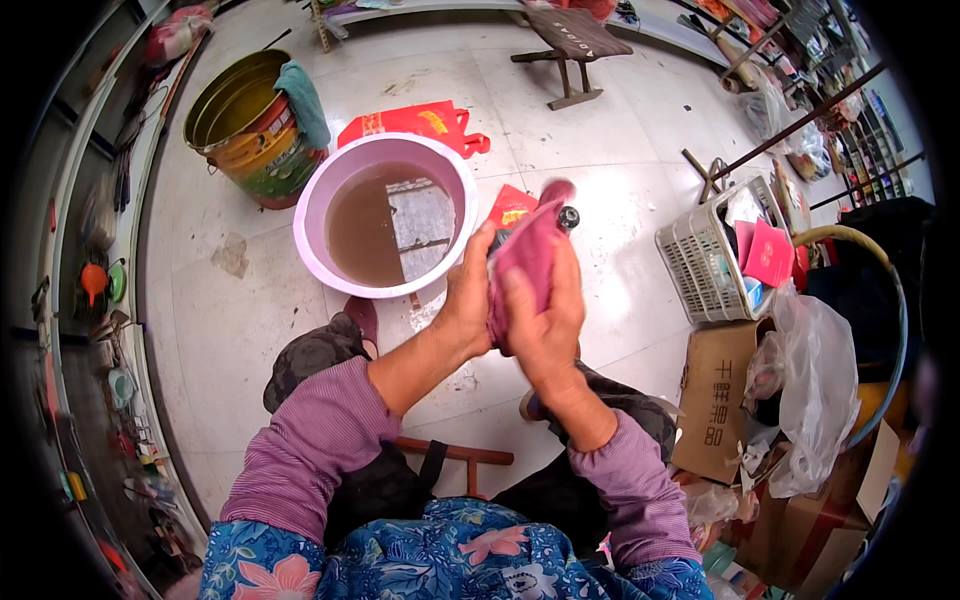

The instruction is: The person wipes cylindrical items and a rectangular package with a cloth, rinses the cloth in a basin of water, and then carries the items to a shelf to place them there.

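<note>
A magenta cloth [529,251] is bunched between my two hands, above the floor to the right of the basin. My left hand [472,296] grips its left side, fingers mostly hidden behind it. My right hand [551,304] presses it from the right, thumb across the front. Something dark shows at the cloth's left edge, but the cloth covers most of it. A small round black-and-silver end [568,217] sticks out past the right edge; whether it is held or lies beyond cannot be told. The pinkish-lilac plastic basin [310,251] holds murky brown water [360,232].
A metal bucket [255,161] with a teal cloth [304,101] over its rim stands behind the basin. Red bags [405,127] and a red packet [512,204] lie nearby. A folding stool [577,37] is farther off. On the right are a plastic basket [682,262] and cardboard box [712,420].
</note>
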{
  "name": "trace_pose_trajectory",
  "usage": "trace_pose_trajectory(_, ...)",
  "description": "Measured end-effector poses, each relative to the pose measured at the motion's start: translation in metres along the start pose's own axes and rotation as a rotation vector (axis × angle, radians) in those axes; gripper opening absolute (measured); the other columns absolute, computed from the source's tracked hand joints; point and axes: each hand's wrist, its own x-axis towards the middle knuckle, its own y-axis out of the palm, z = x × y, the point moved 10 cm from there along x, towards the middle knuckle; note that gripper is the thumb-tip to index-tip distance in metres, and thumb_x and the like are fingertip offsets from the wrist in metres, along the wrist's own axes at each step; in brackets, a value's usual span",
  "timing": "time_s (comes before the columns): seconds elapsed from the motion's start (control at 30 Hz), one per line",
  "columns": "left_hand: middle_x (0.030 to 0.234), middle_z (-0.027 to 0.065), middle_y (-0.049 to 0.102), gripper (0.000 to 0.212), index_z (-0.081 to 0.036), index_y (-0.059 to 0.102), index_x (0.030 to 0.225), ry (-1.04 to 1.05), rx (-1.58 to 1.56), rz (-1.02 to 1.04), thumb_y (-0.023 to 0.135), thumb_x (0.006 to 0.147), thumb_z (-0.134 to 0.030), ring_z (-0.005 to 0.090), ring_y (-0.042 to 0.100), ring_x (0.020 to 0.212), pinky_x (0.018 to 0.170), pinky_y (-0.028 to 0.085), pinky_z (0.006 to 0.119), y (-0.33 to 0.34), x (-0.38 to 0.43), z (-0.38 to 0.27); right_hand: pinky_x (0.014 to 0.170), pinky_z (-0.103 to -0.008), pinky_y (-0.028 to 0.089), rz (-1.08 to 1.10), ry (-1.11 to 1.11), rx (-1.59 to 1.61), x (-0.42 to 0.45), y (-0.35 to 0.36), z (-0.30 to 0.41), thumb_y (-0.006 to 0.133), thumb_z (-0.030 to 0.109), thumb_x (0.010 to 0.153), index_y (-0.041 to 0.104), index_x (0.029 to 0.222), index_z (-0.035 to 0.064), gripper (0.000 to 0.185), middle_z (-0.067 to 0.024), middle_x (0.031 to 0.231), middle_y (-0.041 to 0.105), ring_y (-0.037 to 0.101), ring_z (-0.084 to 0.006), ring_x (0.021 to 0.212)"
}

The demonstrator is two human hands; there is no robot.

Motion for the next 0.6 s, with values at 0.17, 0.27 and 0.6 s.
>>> trace_pose_trajectory(0.17,0.113,0.0088,0.057,0.046,-0.003,0.051,0.116,0.134,0.206,-0.185,0.044,0.095,-0.043,0.017,0.058,0.101,0.085,0.05,0.03,-0.021,-0.011,0.002,0.089,-0.0404,0.044,0.143,-0.055,0.003,0.008,0.013,0.003,0.067,0.012,0.075,0.055,0.11,0.0005,0.039,-0.019,0.116,0.056,0.055,-0.0343,0.105)
trace_pose_trajectory(0.27,0.101,0.0046,0.061,0.045,-0.006,0.055,0.111,0.11,0.116,-0.128,0.045,0.094,-0.046,0.0118,0.061,0.088,0.075,0.053,0.027,-0.018,-0.009,0.008,0.075,-0.0311,0.048,0.162,0.289,0.179,0.021,0.015,-0.029,0.067,0.017,0.079,0.064,0.099,0.0015,0.025,-0.0113,0.096,0.065,0.062,-0.0214,0.084)
trace_pose_trajectory(0.6,0.092,0.009,0.066,0.074,-0.004,0.058,0.111,-0.032,-0.032,0.12,0.044,0.081,-0.07,0.0239,0.066,0.079,0.065,0.057,0.036,0.031,-0.013,-0.014,0.056,-0.0329,0.053,0.035,0.998,1.121,0.003,0.02,-0.114,0.052,0.046,0.09,0.059,0.099,0.0048,0.043,-0.0099,0.083,0.062,0.063,-0.0197,0.067)
